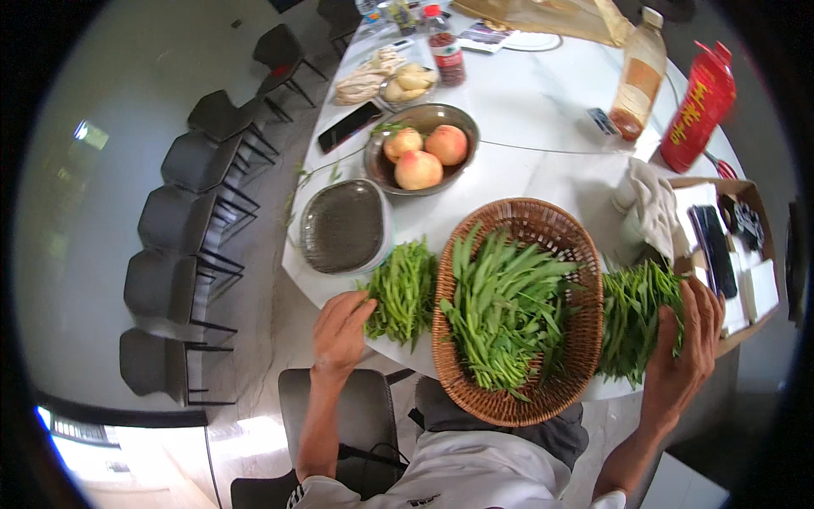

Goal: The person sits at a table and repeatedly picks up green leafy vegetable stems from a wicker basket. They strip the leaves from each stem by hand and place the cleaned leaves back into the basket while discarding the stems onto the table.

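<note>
A brown wicker basket (518,417) holds long-leaved greens (509,299) that look like water spinach; it reaches over the table's near edge. Left of it lies a bunch of green stems (404,292), and the fingertips of my left hand (340,327) touch its outer end. Whether they pinch any stems I cannot tell. On the basket's other side a leafier bunch of greens (636,321) rests by the edge. My right hand (690,337) clasps its outer end, thumb in front and fingers along the far side.
A metal bowl of peaches (420,168), a dark-topped container (346,226) and a phone (350,127) sit at left. A cardboard box (760,254) with another phone (712,248), a cloth (652,200) and bottles (636,76) stand right. Grey chairs (156,286) line the floor.
</note>
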{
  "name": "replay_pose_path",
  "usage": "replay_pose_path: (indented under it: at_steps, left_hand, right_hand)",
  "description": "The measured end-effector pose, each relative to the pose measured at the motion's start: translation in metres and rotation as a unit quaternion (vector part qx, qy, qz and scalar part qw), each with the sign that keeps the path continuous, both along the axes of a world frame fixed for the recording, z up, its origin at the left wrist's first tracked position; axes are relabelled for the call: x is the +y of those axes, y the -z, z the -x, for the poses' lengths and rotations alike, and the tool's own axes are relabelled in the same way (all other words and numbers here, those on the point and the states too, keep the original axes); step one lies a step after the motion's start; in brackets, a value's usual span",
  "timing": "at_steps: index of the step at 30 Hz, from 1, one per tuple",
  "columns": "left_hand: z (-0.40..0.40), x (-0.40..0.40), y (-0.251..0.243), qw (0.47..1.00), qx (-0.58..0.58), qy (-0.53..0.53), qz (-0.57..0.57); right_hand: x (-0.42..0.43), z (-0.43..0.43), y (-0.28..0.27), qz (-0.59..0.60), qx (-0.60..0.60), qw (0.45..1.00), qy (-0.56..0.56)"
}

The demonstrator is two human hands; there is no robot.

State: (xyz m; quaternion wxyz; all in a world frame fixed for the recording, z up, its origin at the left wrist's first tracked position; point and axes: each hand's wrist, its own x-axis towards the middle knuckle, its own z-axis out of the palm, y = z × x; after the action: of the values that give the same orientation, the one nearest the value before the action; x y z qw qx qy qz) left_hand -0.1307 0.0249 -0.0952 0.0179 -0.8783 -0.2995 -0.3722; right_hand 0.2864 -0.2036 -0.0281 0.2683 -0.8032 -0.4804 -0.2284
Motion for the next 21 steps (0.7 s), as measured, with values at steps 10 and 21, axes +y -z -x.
replay_pose_path:
  at_steps: [10, 21]
  left_hand:
    - [-0.001, -0.010, -0.009, 0.999, -0.022, -0.010, 0.032]
    - [-0.086, -0.026, -0.088, 0.967, 0.135, 0.213, 0.026]
  right_hand:
    - [0.003, 0.027, -0.017, -0.075, 0.019, 0.995, -0.063]
    - [0.002, 0.049, -0.007, -0.069, 0.043, 0.982, -0.172]
